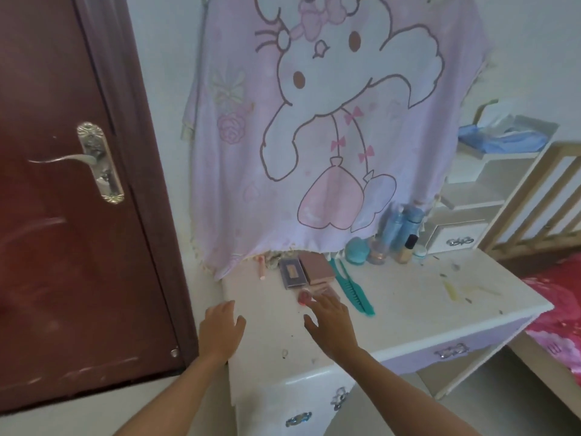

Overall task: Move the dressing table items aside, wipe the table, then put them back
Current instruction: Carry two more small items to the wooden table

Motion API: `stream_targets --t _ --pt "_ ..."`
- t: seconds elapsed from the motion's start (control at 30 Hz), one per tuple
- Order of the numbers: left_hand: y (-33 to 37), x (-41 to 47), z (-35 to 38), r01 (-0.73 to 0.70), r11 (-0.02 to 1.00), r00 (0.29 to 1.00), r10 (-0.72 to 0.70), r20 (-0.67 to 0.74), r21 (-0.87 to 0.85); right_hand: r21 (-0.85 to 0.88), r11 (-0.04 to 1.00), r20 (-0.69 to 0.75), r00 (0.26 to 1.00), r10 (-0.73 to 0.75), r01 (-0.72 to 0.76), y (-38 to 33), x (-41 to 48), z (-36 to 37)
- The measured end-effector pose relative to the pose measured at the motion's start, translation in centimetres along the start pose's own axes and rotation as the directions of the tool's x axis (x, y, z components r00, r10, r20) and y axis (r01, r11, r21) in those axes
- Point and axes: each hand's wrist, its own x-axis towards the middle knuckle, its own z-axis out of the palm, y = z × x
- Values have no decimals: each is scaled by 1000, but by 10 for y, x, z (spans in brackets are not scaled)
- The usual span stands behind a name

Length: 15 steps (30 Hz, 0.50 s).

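The white dressing table [408,313] carries items along its back edge: a pink tube [261,268], a dark palette [292,273], a brown box [316,268], a teal comb [353,291], a teal round jar [357,250] and several bottles [399,234]. A small red item [304,298] and a pink case [327,291] lie in front of the box. My right hand [333,322] hovers open, fingertips at the red item and pink case. My left hand [221,328] is open over the table's left edge, holding nothing.
A pink cartoon cloth [330,121] hangs over the mirror behind the table. A red-brown door [63,215] stands at the left. A white shelf unit [478,199], a wooden bed frame [540,199] and red bedding [556,309] are at the right. Specks and yellow stains mark the tabletop.
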Motion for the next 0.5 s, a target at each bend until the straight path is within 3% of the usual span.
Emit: stream_targets --t 0.23,0.5 --pt "20 70 20 8 1000 995 -10 96 25 66 996 66 997 49 -53 28 70 32" --pt "27 115 49 96 994 984 -104 142 61 73 997 370 929 -31 5 43 124 49"
